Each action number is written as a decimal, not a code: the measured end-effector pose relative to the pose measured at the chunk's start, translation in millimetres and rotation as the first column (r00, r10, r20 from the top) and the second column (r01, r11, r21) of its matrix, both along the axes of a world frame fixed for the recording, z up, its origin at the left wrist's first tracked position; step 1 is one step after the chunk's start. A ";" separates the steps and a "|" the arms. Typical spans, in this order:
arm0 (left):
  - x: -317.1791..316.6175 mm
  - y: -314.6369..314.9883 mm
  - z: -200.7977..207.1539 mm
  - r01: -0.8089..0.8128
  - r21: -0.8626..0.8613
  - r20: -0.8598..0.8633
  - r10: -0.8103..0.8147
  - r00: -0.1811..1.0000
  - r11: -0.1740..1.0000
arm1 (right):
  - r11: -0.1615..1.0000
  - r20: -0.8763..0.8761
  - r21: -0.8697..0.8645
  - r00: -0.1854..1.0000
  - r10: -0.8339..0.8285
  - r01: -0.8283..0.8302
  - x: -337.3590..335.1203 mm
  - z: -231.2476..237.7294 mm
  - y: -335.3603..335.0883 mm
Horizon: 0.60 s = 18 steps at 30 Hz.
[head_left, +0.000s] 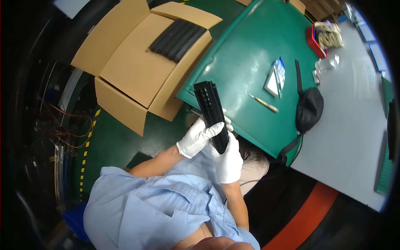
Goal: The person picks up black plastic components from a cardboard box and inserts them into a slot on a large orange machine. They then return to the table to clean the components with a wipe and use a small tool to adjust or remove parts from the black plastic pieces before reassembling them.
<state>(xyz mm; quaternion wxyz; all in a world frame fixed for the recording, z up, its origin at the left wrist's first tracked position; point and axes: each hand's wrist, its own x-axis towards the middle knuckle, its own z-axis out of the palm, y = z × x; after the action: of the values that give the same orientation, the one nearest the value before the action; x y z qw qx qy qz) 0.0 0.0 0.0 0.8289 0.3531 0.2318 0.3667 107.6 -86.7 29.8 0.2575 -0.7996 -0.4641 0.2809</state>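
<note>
Both my hands wear white gloves and grip one long black ridged part, like a plastic or metal housing [210, 102], with small openings near its upper end. It is tilted in front of my body, beside the near corner of the green table. My left hand [193, 141] closes round its left side, with the thumb lying across the part. My right hand [228, 161] is wrapped round its lower end, and some of its fingers are hidden behind it. Several similar black parts [178, 39] lie side by side in the open cardboard box [121, 98] at the far left.
The green-topped table [237, 62] carries a thin tool with a yellowish handle [264, 103], a blue-and-white packet [273, 83] and a black pouch with straps [309, 110]. A red bin [312, 41] stands farther back. A grey table [333, 137] adjoins on the right. Loose wires [85, 131] hang at left.
</note>
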 end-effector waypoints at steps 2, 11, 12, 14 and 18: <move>1.5 -4.8 -3.1 -0.072 0.088 -0.078 0.079 0.994 0.993 | 1.000 -0.130 0.006 0.992 0.005 -0.005 1.8 -12.9 3.8; -114.2 202.1 -14.9 -0.360 0.323 -0.607 0.484 0.630 0.875 | 0.967 -0.057 0.063 0.966 0.251 -0.248 -6.9 11.5 46.0; -145.6 253.9 -49.7 -0.348 0.483 -0.636 0.595 0.492 0.804 | 0.975 -0.095 0.057 0.971 0.218 -0.214 1.7 6.7 39.1; -181.7 335.4 -78.0 -0.168 0.655 -0.732 0.674 0.100 0.736 | 0.984 -0.101 0.069 0.980 0.171 -0.165 18.3 8.5 26.5; -179.6 435.8 -111.4 0.084 0.550 -0.829 0.556 -0.063 0.831 | 0.994 -0.127 -0.071 0.987 -0.093 0.085 41.9 -4.7 -16.1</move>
<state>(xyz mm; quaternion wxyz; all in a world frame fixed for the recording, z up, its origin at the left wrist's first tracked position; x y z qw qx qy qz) -179.6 435.8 -111.4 0.2249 0.6323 0.7161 0.1915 149.5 -102.8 25.1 0.2732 -0.8075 -0.4007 0.3359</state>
